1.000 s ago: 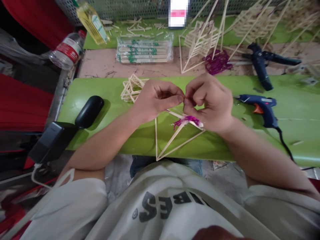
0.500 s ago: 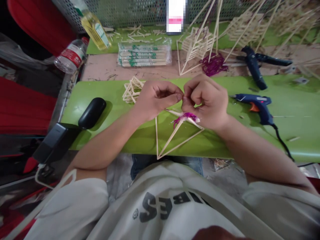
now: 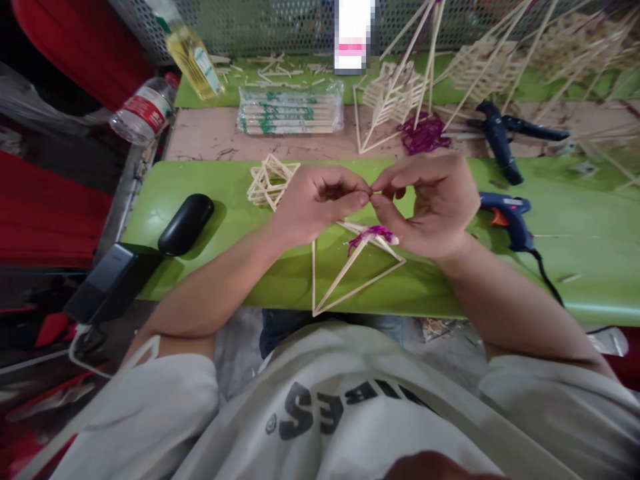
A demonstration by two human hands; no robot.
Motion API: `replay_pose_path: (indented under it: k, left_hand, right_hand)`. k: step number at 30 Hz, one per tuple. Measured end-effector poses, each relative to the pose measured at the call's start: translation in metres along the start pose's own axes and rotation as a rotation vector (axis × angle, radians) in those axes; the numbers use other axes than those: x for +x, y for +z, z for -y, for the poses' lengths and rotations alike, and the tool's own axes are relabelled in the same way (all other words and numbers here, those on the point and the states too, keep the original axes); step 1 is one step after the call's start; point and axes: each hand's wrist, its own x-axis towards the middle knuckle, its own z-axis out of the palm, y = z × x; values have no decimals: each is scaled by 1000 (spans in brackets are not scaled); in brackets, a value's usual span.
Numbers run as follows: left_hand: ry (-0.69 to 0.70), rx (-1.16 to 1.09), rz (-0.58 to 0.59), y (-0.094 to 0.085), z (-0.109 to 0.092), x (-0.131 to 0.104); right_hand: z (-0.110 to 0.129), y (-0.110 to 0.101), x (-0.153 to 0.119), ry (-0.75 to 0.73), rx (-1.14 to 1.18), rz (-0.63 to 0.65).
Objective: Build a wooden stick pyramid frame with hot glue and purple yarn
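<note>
My left hand and my right hand meet fingertip to fingertip above the green bench, each in a pinch. Whatever lies between the fingertips is too small to make out. Just below them stands a pyramid-like frame of thin wooden sticks, its top wrapped with purple yarn and a whitish blob. Part of that frame is hidden behind my hands. A smaller stick frame lies beyond my left wrist. To the right of my right hand rests a blue glue gun with an orange trigger.
At the back are a plastic-wrapped pack of sticks, a purple yarn heap, hanging stick structures and a dark tool. A black case, a water bottle and a yellow-liquid bottle stand left.
My right hand has opened out from a tight curl, its fingers now stretched toward the left fingertips. The left hand has barely moved. The view has shifted slightly.
</note>
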Motion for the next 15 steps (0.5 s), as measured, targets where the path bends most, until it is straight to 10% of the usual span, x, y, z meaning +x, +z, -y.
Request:
replay_pose_path:
  k: [15]
  left_hand:
    - [-29,241,3,-6,-9,0]
  right_hand:
    - [10,-10,-2,297,-25,186]
